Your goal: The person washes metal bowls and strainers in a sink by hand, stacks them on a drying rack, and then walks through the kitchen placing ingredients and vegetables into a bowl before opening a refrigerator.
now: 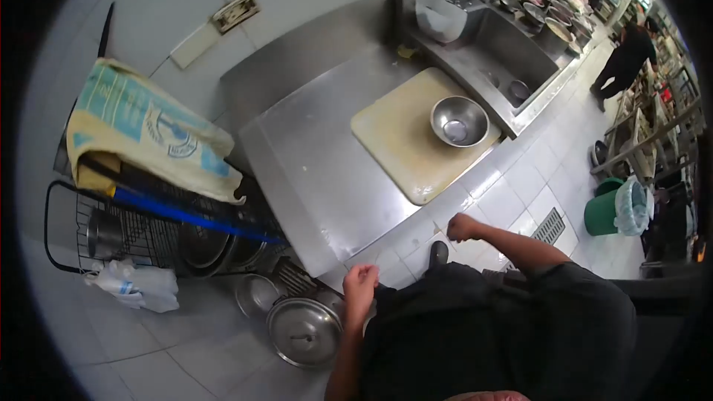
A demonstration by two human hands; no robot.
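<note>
My left hand hangs in the air just off the near corner of the steel counter, its fingers curled in and nothing visible in them. Off the counter's front edge, above the tiled floor, my right hand is closed in a fist, and no object shows in it. Neither hand appears to touch anything. A cream cutting board lies on the counter, worn and stained. On its right part sits a shiny steel bowl.
Right of the board is a sink, with stacked metal dishes beyond. A wire rack with a printed sack stands left. A lidded pot sits low beside me. A green bin and another person are at right.
</note>
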